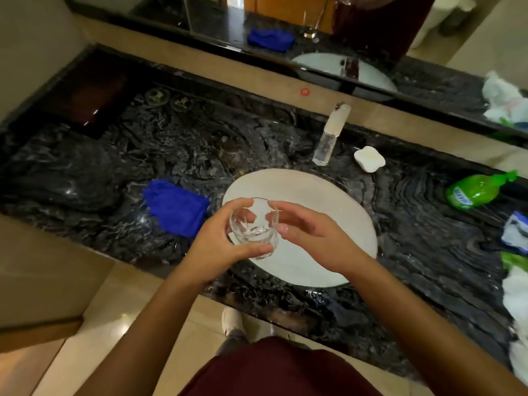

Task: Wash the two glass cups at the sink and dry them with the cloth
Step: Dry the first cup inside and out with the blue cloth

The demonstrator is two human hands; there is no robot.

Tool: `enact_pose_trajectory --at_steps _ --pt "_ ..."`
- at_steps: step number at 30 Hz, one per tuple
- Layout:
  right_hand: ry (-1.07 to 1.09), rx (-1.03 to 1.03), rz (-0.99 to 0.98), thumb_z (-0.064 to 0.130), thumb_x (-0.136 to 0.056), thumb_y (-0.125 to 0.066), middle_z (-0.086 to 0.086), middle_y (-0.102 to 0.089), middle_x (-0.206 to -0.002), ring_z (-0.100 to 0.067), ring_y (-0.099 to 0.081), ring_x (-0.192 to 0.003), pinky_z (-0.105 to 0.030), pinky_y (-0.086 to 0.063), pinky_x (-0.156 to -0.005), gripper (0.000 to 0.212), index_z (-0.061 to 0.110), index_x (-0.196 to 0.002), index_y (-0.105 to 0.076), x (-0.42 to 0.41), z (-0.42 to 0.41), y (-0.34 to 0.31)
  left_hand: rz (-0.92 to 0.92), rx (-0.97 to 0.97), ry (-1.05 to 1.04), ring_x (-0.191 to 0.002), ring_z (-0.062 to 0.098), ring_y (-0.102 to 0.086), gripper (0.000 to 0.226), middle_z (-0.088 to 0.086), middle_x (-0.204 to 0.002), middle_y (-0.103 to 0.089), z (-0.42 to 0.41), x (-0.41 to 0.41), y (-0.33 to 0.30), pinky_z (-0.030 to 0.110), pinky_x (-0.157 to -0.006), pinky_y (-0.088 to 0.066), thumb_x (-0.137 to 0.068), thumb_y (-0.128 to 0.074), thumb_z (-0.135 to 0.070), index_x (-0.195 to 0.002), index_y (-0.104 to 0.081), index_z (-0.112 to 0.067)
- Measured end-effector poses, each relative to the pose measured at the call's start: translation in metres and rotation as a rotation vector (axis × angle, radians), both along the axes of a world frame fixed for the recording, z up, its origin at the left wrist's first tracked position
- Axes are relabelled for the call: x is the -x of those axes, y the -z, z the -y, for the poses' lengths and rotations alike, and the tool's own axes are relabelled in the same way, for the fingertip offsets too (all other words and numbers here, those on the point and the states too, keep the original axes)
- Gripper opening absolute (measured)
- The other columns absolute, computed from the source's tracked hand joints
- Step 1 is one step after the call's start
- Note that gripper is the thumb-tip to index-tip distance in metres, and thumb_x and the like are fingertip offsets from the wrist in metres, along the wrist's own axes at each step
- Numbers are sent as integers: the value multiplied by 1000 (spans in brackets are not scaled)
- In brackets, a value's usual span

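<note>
My left hand (220, 241) grips a clear cut-glass cup (255, 227) over the front left part of the white oval sink (328, 201), fingers round its far side and thumb under its base. The cup is tilted with its mouth up. My right hand (305, 232) is beside the cup on its right, fingers relaxed and touching its side. A crumpled blue cloth (174, 207) lies on the dark marble counter just left of the sink. The only other glass cup I can see is a reflection in the mirror (310, 30).
A chrome faucet (331, 135) stands behind the sink, with a white soap dish (369, 158) to its right. A green bottle (477, 190) lies on the counter at the right, near plastic bags (517, 281). A dark box (91, 98) sits far left.
</note>
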State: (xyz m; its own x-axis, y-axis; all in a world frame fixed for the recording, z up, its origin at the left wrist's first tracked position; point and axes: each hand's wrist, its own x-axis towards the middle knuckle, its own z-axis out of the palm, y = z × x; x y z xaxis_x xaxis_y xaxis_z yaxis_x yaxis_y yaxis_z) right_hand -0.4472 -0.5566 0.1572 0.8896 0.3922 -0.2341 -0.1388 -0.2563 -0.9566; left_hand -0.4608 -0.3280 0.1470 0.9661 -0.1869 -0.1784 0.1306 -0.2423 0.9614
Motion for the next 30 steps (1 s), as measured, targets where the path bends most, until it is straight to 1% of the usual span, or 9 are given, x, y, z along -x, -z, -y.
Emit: enact_pose_trajectory --at_steps 3,7,9,13,19,22,25,27,30 --pt "-54 0 -5 40 -93 -66 3 -71 -133 -15 -63 -129 -49 -49 -111 52 26 -143 -59 4 8 4 2 -74 -18 -113 8 -67 84 -6 -122 -68 5 16 -4 21 -96 -53 -62 -96 -44 -135 -55 -32" --pt "-164 -2 -2 15 -100 -66 3 -69 -135 -13 -62 -129 -42 -51 -110 46 22 -144 -58 11 9 10 -9 -124 -92 -116 -2 -63 81 -14 -126 -66 12 45 -7 10 -93 -47 -69 -95 -37 -136 -51 -34" --pt "-197 -6 -12 12 -100 -66 4 -70 -133 -11 -63 -127 -41 -52 -108 45 24 -143 -59 15 5 13 -13 -146 -140 -114 -6 -63 80 -19 -126 -65 13 60 -7 6 -90 -45 -70 -92 -37 -137 -50 -32" --pt "-264 -22 -30 15 -98 -69 2 -71 -132 -15 -64 -127 -47 -52 -108 46 25 -142 -61 25 -9 18 -4 -197 -227 -113 -3 -65 77 -27 -121 -65 3 87 -4 13 -91 -49 -69 -94 -34 -133 -52 -35" --pt "-340 -73 -55 10 -96 -70 1 -72 -130 -16 -66 -125 -45 -52 -109 48 26 -141 -61 35 -43 18 -22 -165 -334 -115 5 -66 77 -20 -122 -67 -23 115 -2 14 -93 -49 -67 -93 -38 -132 -52 -32" --pt "-374 -85 -60 10 -97 -70 3 -71 -132 -15 -64 -127 -40 -52 -108 49 25 -142 -60 37 -62 17 -31 -141 -352 -118 10 -66 78 -13 -124 -69 -40 119 4 20 -98 -51 -71 -95 -23 -135 -50 -27" --pt "-395 -84 -85 14 -98 -68 3 -71 -131 -14 -65 -126 -36 -52 -107 46 23 -142 -60 29 -80 16 -46 -121 -384 -117 8 -67 81 -11 -125 -70 -58 120 6 20 -97 -51 -66 -97 -32 -133 -52 -30" --pt "-376 -61 -80 18 -99 -68 7 -71 -130 -9 -65 -125 -33 -53 -105 42 29 -139 -62 14 -94 17 -59 -96 -422 -116 8 -68 82 -9 -124 -71 -71 118 6 20 -96 -51 -64 -96 -39 -132 -52 -30" --pt "-288 25 0 21 -98 -69 11 -69 -131 -3 -63 -124 -34 -53 -106 41 32 -137 -63 -22 -118 32 -77 -43 -481 -116 7 -68 82 -14 -124 -72 -97 115 7 21 -94 -53 -65 -97 -31 -133 -51 -23"
